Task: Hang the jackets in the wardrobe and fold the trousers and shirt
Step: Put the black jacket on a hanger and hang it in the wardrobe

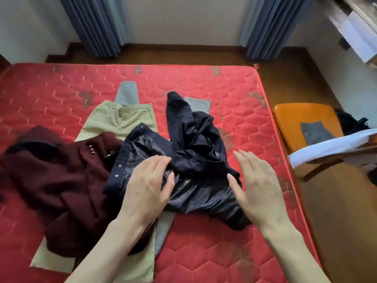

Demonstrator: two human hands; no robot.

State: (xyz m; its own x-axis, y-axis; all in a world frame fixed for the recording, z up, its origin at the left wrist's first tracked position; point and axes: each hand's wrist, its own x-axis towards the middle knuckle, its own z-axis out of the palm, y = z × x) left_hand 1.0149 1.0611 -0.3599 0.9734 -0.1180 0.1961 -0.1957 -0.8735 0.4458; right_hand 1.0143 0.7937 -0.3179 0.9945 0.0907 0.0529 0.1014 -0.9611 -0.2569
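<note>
Crumpled navy jacket (193, 144), glossy lining upward

Crumpled navy jacket (195, 139), maroon jacket (61, 180), flat beige trousers (114, 119)

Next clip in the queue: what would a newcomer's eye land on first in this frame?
First the bright red quilted mattress filling the frame, then the crumpled navy jacket at its centre, shiny lining exposed. Both hands are open at it: the left hand rests on the lining, the right hand at the jacket's right edge. To the left lies a maroon coat over beige trousers; an orange chair stands at right.
</note>
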